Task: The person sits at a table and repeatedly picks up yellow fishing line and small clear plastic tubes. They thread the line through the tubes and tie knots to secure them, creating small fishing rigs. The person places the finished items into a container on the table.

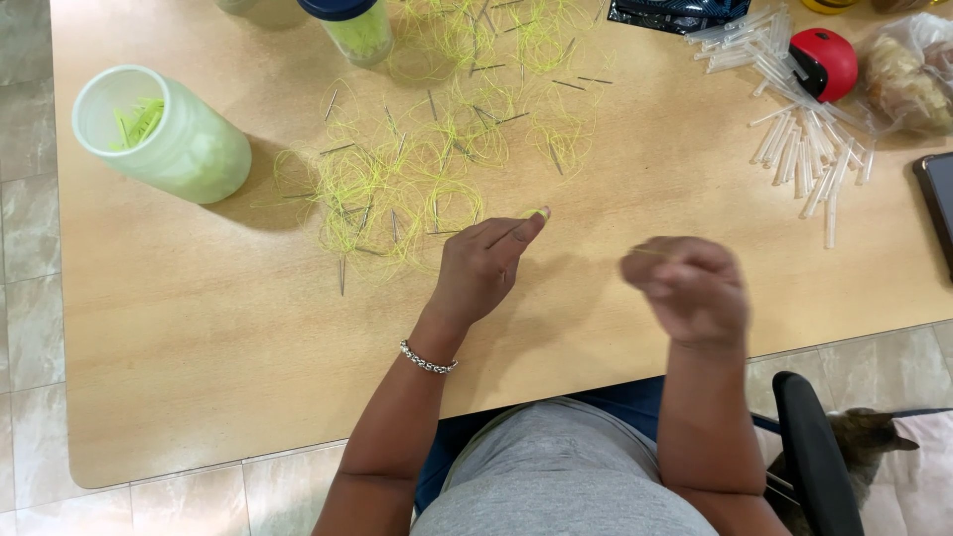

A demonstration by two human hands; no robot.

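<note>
Yellow-green thread is pinched between the fingers (531,220) of the left hand (483,270), thumb and forefinger pressed together on a strand at the near edge of the thread pile (427,159). The right hand (687,288) is raised and blurred to the right of that pile, its fingers curled shut; a thin pale sliver seems to stick out of the fist, but whether it grips a needle or thread cannot be told.

The pile itself is a loose tangle of loops with many thin needles (342,276) scattered through it, lying on the pale wooden surface (199,347). Left of the pile, a frosted jar (164,134) lies open on its side with only a few yellow-green pieces inside. Beyond the pile stands a second jar (349,25) with a dark blue lid. Well to the right of the pile lie clear short tubes (809,149) beside a red round object (824,62).

Judging from the big tangle and nearly empty jar, most of the work looks undone.
</note>
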